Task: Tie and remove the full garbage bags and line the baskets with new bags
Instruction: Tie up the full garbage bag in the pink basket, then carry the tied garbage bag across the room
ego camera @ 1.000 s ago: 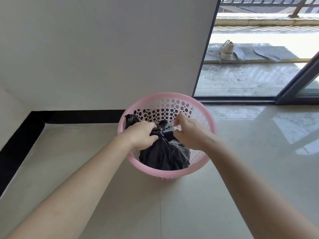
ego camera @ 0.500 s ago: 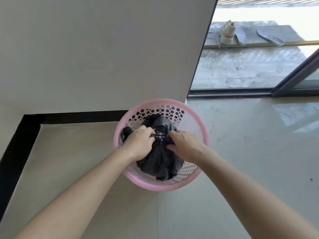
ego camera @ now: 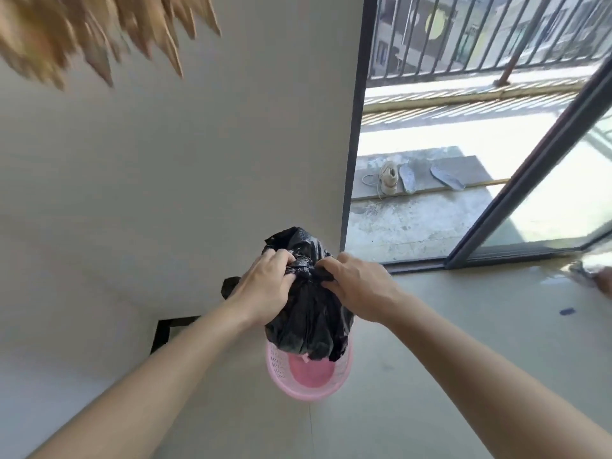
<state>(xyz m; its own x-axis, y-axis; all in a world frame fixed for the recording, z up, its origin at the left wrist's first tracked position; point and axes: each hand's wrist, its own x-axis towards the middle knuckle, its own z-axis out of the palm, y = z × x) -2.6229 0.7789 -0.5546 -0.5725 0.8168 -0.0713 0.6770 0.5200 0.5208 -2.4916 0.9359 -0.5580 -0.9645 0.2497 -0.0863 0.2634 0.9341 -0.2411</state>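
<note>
A black garbage bag (ego camera: 308, 313), crinkled and glossy, is hanging bunched at the neck w/ a tight knot-like twist near its top. It's bulging below the twist and a loose flap of plastic is sticking up above it. The bag is hanging in the air, its bottom just at or inside the rim of a pink basket (ego camera: 309, 376), a round perforated plastic bin standing on the pale tiled floor (ego camera: 463, 342) close to the white wall (ego camera: 198, 177).

Both hands are meeting at the twisted neck. The left hand (ego camera: 265, 289) is closing around the gathered plastic from the left, fingers curled over it and pressing into the twist. The right hand (ego camera: 359, 286) is gripping from the right, fingertips pinching the same bunched neck. The bag's body is hanging below and between the two hands, w/ a small black tail poking out left of the left wrist.

The bag is covering the far part of the basket, so whether its bottom is touching the basket can't be told; only the near rim, part of the side wall and some of the pink base are showing. The knot itself is partly hidden by the fingers. At top left, blurred tan strands are cutting into view, too smeared to identify. Beyond the open sliding door (ego camera: 530, 167), a shoe (ego camera: 389, 178) and two insoles are lying on a balcony slab.
</note>
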